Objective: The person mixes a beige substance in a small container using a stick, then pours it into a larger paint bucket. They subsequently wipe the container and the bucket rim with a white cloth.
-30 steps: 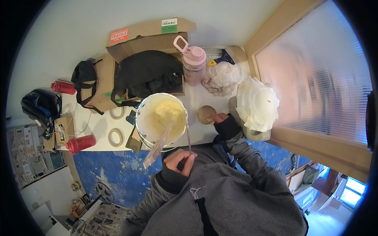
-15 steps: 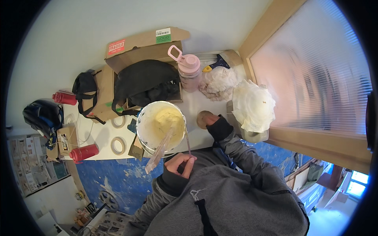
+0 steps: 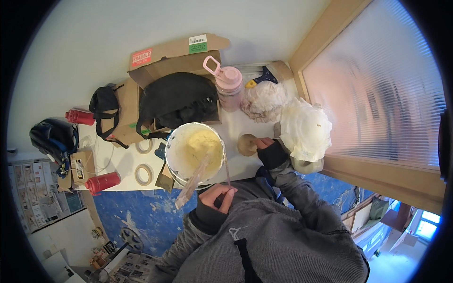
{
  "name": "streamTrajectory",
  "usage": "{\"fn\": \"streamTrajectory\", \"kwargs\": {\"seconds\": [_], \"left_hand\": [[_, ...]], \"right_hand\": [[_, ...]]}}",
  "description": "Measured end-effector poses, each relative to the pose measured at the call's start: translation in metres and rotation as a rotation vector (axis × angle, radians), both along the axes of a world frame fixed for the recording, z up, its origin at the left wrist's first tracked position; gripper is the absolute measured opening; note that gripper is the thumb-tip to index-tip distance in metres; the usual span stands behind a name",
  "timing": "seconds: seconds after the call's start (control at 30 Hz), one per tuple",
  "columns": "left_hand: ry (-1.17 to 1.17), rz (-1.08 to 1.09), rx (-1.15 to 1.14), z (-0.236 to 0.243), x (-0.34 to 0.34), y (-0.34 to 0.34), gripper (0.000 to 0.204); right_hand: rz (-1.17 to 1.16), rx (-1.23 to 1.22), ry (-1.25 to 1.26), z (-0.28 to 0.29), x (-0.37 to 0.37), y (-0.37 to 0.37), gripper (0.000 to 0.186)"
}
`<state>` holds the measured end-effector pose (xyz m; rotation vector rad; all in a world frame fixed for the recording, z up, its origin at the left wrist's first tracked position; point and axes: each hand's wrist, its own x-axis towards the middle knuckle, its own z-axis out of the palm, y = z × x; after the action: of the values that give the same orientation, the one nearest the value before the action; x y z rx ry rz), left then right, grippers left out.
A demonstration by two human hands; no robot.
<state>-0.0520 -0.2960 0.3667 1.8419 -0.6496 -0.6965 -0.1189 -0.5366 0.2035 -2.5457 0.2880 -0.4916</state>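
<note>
My left grip (image 3: 213,193) is pinching a thin rod (image 3: 227,166), my right grip (image 3: 265,142) touching a tan disc (image 3: 246,145), closure unclear; hard tugging could be tipping the bucket (image 3: 176,148).

The bucket (image 3: 176,147) is white, its contents (image 3: 205,143) pale yellow, the round piece (image 3: 246,145) seemingly tan.

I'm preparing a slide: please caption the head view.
Left hand pinching a thin strip beside a bucket of yellowish material, right hand at a round tan object.
</note>
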Motion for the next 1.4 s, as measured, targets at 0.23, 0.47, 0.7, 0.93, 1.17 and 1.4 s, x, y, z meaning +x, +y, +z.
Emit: {"fn": "streamTrajectory", "kwargs": {"seconds": [0.23,0.47,0.7,0.93,1.17,1.4], "left_hand": [[-0.024,-0.027,-0.012,-0.003,0.001,-0.002,0.006],[-0.013,-0.063,-0.020,0.000,0.001,-0.006,0.008],[-0.018,-0.072,-0.001,0.001,0.000,-0.005,0.008],[-0.010,-0.081,-0.007,-0.001,-0.001,-0.004,0.008],[0.007,-0.101,-0.026,-0.003,-0.001,-0.006,0.007],[0.048,-0.115,-0.045,-0.008,-0.002,-0.002,0.007]], "right_hand": [[0.037,0.043,0.062,0.003,-0.001,0.001,0.027],[0.073,-0.010,0.003,-0.001,0.000,0.001,0.027],[0.190,0.050,0.001,-0.003,-0.009,0.008,0.030],[0.174,0.050,0.074,0.005,0.005,0.009,0.034],[0.125,0.007,0.082,-0.004,0.000,0.011,0.031],[0.072,0.041,0.026,0.006,0.003,0.004,0.032]]}}
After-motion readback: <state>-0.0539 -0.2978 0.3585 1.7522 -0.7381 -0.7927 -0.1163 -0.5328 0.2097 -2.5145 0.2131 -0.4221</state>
